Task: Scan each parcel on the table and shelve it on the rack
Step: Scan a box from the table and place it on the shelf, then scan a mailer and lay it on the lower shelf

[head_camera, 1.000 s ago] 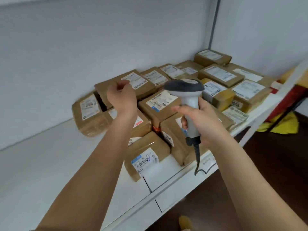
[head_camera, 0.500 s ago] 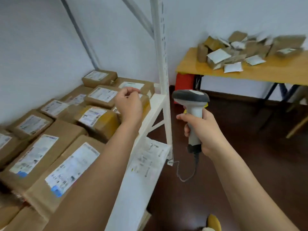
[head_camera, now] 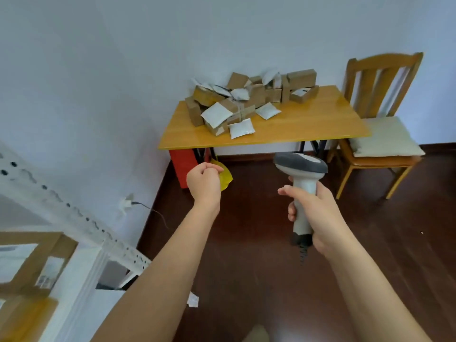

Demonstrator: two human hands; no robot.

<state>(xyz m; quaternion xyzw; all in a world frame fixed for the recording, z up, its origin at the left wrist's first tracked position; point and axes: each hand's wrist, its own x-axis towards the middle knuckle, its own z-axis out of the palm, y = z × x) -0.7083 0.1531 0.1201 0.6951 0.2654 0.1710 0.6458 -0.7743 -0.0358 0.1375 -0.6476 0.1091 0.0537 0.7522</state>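
The rack (head_camera: pixel 74 218) fills the lower left corner of the view, its white perforated upright slanting across and brown boxes already sitting on its shelf, though that part is blurred and I cannot count them.

Ahead, against the wall, stands the table (head_camera: pixel 308 124), its long axis running left to right. A wooden chair (head_camera: pixel 380 114) sits just beside its right end.

The parcels (head_camera: pixel 246 99) are heaped toward the table's back left corner, brown cartons mixed with white padded bags. Some bags spill forward toward the front edge, while the right half of the top is bare.

Both arms reach forward over dark floor, well short of the table, so nothing is within grasp yet. The pile lies straight ahead and slightly right of the left hand (head_camera: pixel 204 181), which is curled into a loose fist with nothing in it, thumb resting on the bent forefinger. That hand is the nearer one to the heap and, being free, looks like the one to take the next parcel.

The right hand (head_camera: pixel 311 211) is wrapped firmly round the grip of the scanner (head_camera: pixel 302 183). The scanner's grey head points ahead at the table's front edge, and its coiled cord hangs below the wrist.
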